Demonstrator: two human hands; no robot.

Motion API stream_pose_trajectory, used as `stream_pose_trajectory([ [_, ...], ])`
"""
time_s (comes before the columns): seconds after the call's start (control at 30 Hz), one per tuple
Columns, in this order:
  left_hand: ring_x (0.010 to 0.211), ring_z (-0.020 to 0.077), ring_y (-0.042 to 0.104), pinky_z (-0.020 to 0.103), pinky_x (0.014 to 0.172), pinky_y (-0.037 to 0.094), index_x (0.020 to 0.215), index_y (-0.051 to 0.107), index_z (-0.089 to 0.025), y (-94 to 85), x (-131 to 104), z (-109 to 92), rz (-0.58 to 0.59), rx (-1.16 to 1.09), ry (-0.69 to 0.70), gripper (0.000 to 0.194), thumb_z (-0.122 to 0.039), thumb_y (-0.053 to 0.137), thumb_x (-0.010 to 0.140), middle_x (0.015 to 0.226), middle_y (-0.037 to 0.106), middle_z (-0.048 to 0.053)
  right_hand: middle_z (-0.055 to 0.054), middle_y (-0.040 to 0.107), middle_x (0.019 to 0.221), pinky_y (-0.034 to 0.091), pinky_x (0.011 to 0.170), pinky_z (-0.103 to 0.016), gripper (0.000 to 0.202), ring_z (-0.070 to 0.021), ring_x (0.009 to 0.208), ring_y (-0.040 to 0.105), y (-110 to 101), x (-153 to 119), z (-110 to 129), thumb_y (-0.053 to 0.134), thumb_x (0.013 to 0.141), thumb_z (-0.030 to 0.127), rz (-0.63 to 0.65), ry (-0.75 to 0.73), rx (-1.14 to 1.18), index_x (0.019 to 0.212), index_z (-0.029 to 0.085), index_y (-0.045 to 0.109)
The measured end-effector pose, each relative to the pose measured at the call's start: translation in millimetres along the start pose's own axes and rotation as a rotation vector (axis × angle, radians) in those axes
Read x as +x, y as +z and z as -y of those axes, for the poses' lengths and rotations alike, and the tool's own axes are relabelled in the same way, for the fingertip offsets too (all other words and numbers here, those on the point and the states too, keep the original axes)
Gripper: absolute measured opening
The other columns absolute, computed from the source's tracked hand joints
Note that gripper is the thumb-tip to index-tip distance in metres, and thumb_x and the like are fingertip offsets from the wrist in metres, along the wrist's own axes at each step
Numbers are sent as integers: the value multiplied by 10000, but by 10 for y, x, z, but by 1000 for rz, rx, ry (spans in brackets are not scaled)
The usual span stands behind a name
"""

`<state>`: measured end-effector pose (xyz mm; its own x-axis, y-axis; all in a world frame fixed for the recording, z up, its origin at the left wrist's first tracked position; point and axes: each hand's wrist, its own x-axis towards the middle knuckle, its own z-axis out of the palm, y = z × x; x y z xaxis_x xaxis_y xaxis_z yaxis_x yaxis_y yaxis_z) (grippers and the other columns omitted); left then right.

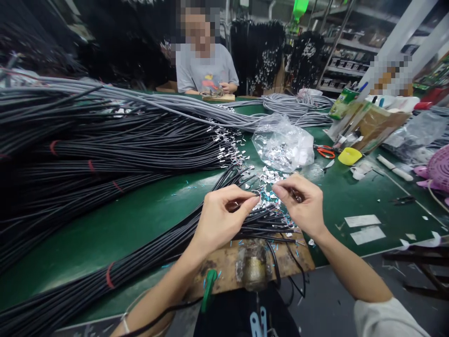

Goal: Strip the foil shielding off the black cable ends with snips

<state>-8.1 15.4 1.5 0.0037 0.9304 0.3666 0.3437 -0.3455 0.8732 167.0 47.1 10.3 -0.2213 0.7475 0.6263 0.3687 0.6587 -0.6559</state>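
Note:
My left hand (224,215) is closed in a pinch, and a thin wire end (257,192) shows at its fingertips. Close by on the right, my right hand (303,203) also pinches thumb to finger; what it may hold is too small to make out. A gap separates the two sets of fingertips. Beneath them lie a bundle of black cables (182,229) with stripped, coloured wire ends and many scraps of silvery foil (270,177). A brass-coloured metal fixture (255,267) sits on a worn wooden board (224,267) just below my hands.
Large bundles of black cable (140,145) cover the left of the green table (157,196). Grey cables (196,107) cross behind. A clear plastic bag (284,142), orange-handled scissors (325,151) and a yellow dish (350,156) lie to the right. Another person (206,65) sits opposite.

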Motion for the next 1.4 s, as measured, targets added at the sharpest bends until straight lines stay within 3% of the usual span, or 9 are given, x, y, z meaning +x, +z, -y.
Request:
stream_pose_trajectory([
  [0.17, 545, 90, 534, 201, 477, 409, 725, 722, -179, 73, -43, -7, -154, 128, 106, 47, -215, 693, 730, 655, 642, 12, -10, 596, 705, 407, 573, -268, 30, -122, 639, 528, 12, -49, 37, 640, 785, 157, 65, -68, -14, 791, 184, 653],
  [0.27, 510, 96, 540, 196, 444, 406, 705, 721, -168, 27, -13, -18, -9, 49, 14, 91, -247, 688, 736, 601, 647, 16, -13, 577, 719, 405, 586, -271, 61, -123, 653, 518, 22, -51, 2, 592, 826, 191, 115, 8, 73, 782, 182, 634],
  [0.37, 415, 91, 501, 195, 386, 377, 668, 715, -157, -49, 23, -24, 165, -86, -112, 144, -277, 682, 739, 477, 600, -2, 3, 562, 684, 396, 546, -254, 143, -107, 598, 492, 57, -45, -36, 564, 857, 298, 211, 214, 292, 800, 184, 630],
  [0.47, 447, 86, 500, 200, 405, 375, 605, 675, -159, -78, 20, -33, -6, -78, -47, 108, -218, 726, 681, 514, 597, -13, -10, 605, 777, 427, 580, -253, 215, -107, 638, 523, 84, -47, -63, 528, 880, 362, 233, 345, 355, 978, 203, 635],
  [0.6, 525, 89, 504, 212, 461, 386, 612, 640, -172, -43, -36, -54, -281, 84, 133, 111, -164, 725, 684, 573, 584, -25, -50, 633, 1070, 460, 803, -319, 276, -158, 929, 584, 72, -75, -43, 527, 889, 343, 154, 224, 217, 1142, 257, 598],
  [0.7, 551, 93, 517, 229, 496, 404, 637, 634, -176, -10, -80, -63, -373, 193, 234, 108, -138, 717, 695, 604, 596, -23, -48, 668, 976, 466, 784, -327, 225, -166, 897, 601, 60, -90, -4, 520, 895, 318, 186, 155, 165, 1050, 239, 662],
  [0.87, 547, 94, 523, 240, 494, 415, 663, 639, -186, 9, -116, -57, -418, 272, 308, 106, -115, 708, 700, 621, 607, -24, -31, 665, 796, 464, 662, -293, 223, -147, 732, 590, 69, -80, 24, 518, 893, 296, 215, 120, 180, 996, 227, 703],
  [1.4, 511, 52, 506, 189, 488, 412, 660, 637, -152, 46, -131, -19, -478, 329, 425, 154, -33, 733, 646, 592, 581, -46, -18, 661, 755, 461, 627, -243, 195, -111, 690, 584, 88, -86, 32, 552, 868, 198, 184, 50, 207, 967, 198, 720],
])
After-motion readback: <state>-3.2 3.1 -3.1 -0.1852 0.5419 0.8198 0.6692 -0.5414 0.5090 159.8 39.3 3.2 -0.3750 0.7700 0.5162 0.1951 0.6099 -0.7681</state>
